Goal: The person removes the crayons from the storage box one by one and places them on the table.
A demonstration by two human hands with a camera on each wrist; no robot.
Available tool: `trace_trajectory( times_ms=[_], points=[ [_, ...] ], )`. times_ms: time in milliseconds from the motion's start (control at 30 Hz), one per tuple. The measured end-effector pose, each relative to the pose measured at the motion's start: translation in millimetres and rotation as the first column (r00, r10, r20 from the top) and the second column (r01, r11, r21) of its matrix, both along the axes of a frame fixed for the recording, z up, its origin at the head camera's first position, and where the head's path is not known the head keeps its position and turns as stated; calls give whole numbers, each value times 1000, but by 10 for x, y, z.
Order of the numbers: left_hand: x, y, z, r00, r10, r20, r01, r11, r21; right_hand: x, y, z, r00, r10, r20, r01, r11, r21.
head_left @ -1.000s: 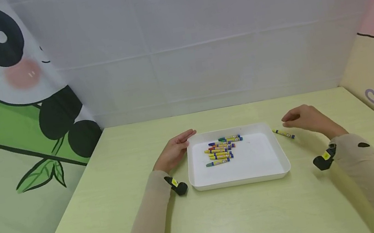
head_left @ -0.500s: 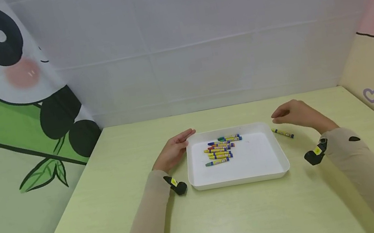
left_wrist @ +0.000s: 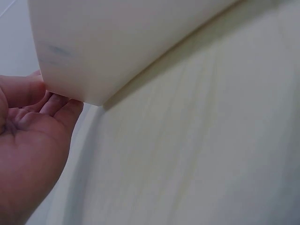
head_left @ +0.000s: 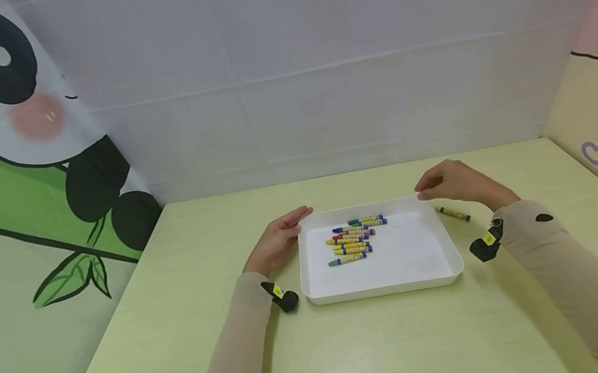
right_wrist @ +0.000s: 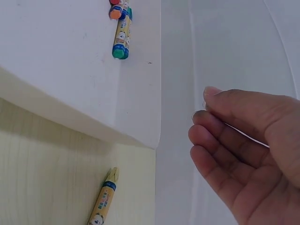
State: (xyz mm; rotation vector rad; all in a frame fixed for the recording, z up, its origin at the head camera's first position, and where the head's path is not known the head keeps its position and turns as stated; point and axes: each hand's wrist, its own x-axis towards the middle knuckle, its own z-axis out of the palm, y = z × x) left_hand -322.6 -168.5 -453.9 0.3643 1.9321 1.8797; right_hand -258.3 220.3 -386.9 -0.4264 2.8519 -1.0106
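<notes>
No words, brands or numbers can be read anywhere. The crayon (right_wrist: 104,202) on the table (head_left: 361,347) near the tray's far right corner carries a printed wrapper with a small cartoon figure, its lettering too small to read. A purple heart outline (head_left: 596,152) marks the right wall.

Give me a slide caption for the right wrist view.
Empty right hand hovers beside white tray, one crayon on the table.

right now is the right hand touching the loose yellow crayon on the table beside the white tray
Apart. The right wrist view shows the right hand raised with bare table between its fingertips and the loose yellow crayon, which lies beside the white plastic tray.
</notes>
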Motion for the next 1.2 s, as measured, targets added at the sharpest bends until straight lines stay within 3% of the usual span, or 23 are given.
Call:
trace_trajectory(
  times_ms=[700,1200],
  points=[
    [-73,49,0,1000,4,-1,-4,1000,21,-294,-315,-81,994,109,18,-109,994,20],
    [-123,100,-15,1000,19,-5,-19,1000,22,-498,-441,-246,988,148,38,-149,988,43]
  ],
)
